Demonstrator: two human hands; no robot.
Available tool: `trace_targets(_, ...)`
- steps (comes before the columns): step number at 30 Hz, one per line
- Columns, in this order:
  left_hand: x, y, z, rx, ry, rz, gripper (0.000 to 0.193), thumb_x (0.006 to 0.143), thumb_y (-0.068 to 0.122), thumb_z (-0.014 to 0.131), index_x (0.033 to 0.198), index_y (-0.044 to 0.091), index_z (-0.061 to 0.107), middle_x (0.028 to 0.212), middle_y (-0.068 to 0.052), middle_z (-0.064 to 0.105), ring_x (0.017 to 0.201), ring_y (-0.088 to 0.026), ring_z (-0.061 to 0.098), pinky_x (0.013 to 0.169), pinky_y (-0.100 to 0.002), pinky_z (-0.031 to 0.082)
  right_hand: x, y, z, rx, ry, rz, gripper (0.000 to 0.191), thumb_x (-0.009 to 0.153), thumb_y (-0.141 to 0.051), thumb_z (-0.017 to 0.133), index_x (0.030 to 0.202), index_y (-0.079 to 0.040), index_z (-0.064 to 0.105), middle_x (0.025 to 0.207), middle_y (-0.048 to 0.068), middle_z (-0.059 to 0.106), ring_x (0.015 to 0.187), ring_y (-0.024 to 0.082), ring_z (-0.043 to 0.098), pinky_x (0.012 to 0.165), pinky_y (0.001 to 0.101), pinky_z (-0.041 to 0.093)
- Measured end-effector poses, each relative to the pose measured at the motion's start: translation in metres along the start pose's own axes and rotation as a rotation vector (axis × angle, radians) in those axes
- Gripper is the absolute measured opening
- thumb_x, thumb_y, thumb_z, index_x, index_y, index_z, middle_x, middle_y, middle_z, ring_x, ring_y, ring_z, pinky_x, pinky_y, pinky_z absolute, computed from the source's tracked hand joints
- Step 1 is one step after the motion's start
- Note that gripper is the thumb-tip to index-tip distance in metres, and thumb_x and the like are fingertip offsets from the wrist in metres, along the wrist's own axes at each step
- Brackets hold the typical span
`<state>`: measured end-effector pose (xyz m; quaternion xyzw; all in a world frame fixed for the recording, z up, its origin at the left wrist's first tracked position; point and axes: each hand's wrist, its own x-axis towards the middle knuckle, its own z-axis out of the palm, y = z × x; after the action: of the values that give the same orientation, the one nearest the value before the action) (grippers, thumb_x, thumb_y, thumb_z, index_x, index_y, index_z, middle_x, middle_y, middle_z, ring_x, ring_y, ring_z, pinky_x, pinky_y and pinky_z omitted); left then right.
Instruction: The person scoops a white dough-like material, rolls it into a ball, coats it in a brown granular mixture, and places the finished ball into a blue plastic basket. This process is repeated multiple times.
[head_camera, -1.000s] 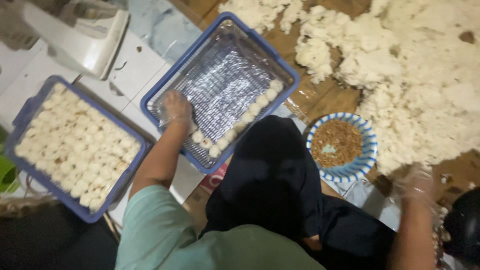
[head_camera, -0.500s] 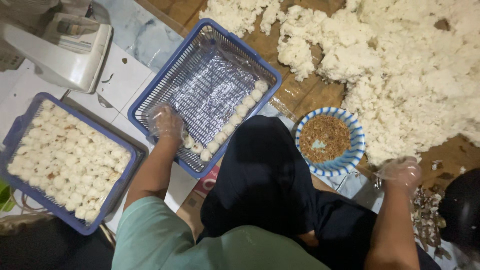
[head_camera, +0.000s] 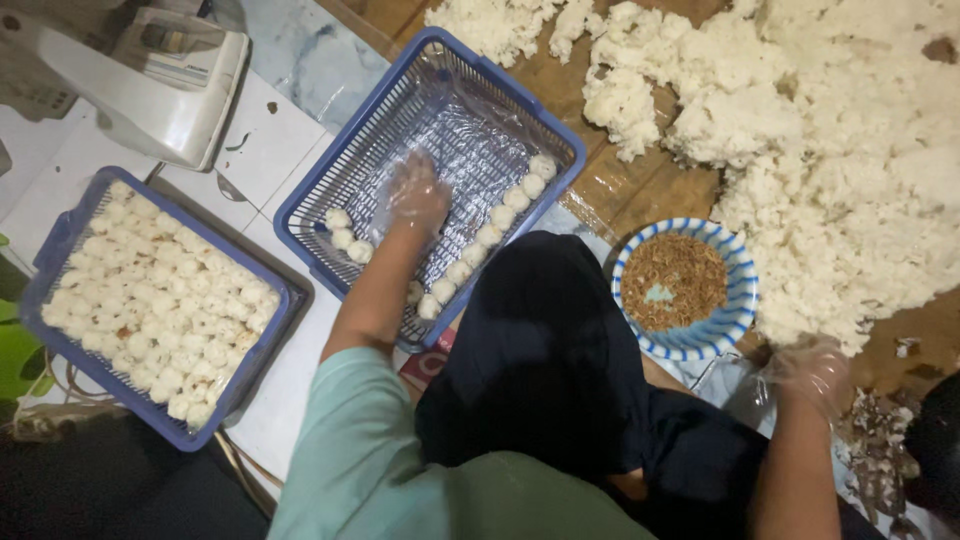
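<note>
Two baskets: a blue basket (head_camera: 440, 70) lined with clear plastic at top middle; a full blue basket (head_camera: 60, 240) of white balls at left.
Left hand (head_camera: 415, 195): gloved, fingers spread, flat inside the lined basket, beside a row of rice balls (head_camera: 505, 215).
Right hand (head_camera: 815, 375): gloved, lower right, at the edge of the white rice pile (head_camera: 830, 170); cannot tell its grip.
Bowl: a blue striped bowl (head_camera: 735, 310) of brown filling, between the hands.

We see a white tiled floor (head_camera: 265, 150) carrying two blue baskets: a full one (head_camera: 60, 250) at left and a foil-lined one (head_camera: 520, 100) beside it. Next to that, a brown board (head_camera: 640, 190) bears the white rice heap (head_camera: 830, 150); a blue-striped bowl (head_camera: 735, 300) sits at its edge.
</note>
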<state>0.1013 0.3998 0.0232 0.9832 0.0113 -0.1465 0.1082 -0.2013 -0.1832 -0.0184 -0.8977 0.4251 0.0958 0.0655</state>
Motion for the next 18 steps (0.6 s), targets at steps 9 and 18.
trace_targets(9, 0.051, 0.081, -0.047, 0.01, -0.246, -0.169, 0.081, 0.096, 0.06, 0.05, 0.163, 0.039, 0.01, 0.172, -0.016, -0.005, 0.153, -0.053, -0.001, 0.117, -0.074, 0.013, -0.008, -0.001, 0.0, 0.024, -0.068, 0.119, 0.034, 0.097, -0.026, 0.06, 0.11, 0.003, 0.071, 0.119, 0.034, 0.071, 0.108, 0.048, 0.068, 0.091, 0.0537, 0.053)
trace_targets(18, 0.109, 0.072, -0.023, -0.164, -0.005, 0.066, 0.093, 0.079, 0.051, 0.076, 0.148, -0.001, 0.041, 0.157, -0.027, 0.033, 0.146, -0.04, 0.034, 0.119, -0.045, 0.033, -0.011, -0.013, 0.029, -0.137, 0.324, -0.218, 0.037, 0.084, -0.037, 0.069, 0.098, -0.002, 0.07, 0.105, 0.018, 0.069, 0.103, 0.034, 0.064, 0.095, 0.0412, 0.048)
